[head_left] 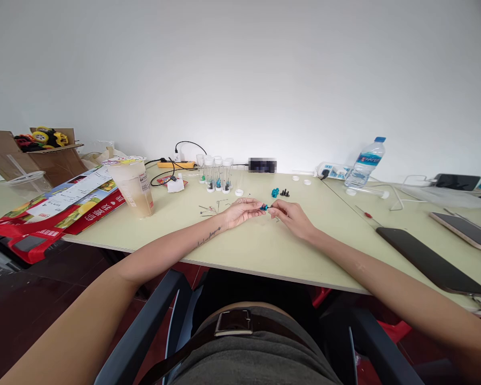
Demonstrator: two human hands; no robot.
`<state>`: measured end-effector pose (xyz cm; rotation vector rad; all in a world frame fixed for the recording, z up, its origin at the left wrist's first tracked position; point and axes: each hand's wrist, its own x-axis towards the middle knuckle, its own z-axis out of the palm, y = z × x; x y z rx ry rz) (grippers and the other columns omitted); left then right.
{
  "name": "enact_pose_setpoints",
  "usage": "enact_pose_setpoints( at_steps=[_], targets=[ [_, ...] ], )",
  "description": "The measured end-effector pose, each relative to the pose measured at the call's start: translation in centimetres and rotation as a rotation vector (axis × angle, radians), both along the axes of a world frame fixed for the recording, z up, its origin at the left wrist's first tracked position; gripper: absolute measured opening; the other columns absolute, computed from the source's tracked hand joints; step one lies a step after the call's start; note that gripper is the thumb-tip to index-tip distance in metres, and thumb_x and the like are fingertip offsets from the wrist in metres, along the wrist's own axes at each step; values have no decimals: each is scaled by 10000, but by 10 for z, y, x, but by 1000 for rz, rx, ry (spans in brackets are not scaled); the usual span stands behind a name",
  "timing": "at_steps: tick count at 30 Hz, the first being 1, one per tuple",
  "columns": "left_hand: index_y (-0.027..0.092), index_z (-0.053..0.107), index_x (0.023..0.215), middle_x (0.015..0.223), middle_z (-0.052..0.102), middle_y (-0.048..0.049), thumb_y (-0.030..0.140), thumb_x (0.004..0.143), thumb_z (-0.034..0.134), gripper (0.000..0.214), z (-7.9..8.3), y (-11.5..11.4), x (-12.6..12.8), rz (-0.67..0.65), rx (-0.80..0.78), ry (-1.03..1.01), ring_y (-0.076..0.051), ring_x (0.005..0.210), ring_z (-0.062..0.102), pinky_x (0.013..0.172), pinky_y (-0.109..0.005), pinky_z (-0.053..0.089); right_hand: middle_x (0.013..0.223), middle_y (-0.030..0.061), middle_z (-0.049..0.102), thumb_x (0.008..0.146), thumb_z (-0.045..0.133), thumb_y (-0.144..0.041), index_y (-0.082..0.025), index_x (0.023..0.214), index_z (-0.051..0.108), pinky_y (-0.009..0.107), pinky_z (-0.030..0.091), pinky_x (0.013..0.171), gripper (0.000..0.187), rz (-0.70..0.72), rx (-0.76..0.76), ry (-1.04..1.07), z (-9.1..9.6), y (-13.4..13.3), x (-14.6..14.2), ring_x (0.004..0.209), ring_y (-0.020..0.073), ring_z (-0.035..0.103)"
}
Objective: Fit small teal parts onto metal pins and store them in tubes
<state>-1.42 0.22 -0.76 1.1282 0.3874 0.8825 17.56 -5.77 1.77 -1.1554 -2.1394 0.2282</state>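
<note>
My left hand [242, 212] pinches a small blue metallic part [263, 207] between thumb and fingertips, just above the table. From the other side, my right hand [287, 216] has thumb and forefinger pressed together at that part's right end; whatever they grip is too small to make out. Beyond my hands lie a small pile of blue metallic parts [275, 192] and a group of black screws [284, 193]. Left of my left hand, several thin metal rods or screws [213, 209] are scattered on the table.
Clear tubes with white lids [218, 174] stand at the back. To the left are a drink cup [133, 187], a red bag [60, 206] and a cardboard box [56, 158]. A water bottle [364, 163] and a black phone [428, 259] are at right on the pale table [240, 251].
</note>
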Motion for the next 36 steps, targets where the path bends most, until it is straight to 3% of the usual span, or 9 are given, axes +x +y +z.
enact_pose_setpoints(
  at_steps=[12,19,26,36],
  targets=[
    [75,668,805,726,670,-68,158,700,683,135,0,0,0,31,2,8,-112,716,637,792,-242,479,771,27,620,809,496,-479,-215,891,543,285,398,590,281,-28,72,28,-3,5,2,589,147,500],
    [75,668,807,743,668,-63,162,699,684,139,0,0,0,16,3,22,-115,736,636,797,-245,474,678,9,596,877,361,-479,-200,760,546,267,366,569,354,-13,14,0,-1,1,1,560,132,472],
    [70,667,807,735,669,-67,155,694,688,143,0,0,-1,8,-6,8,-113,723,638,778,-230,477,778,21,622,825,498,-430,-210,887,550,282,401,600,235,-13,94,29,-2,4,1,591,140,506],
    [73,664,810,725,671,-66,167,701,686,146,0,1,-1,9,1,16,-112,726,642,765,-214,476,811,25,620,822,517,-382,-197,912,551,272,405,605,208,-3,138,16,-5,7,3,592,129,504]
  ],
)
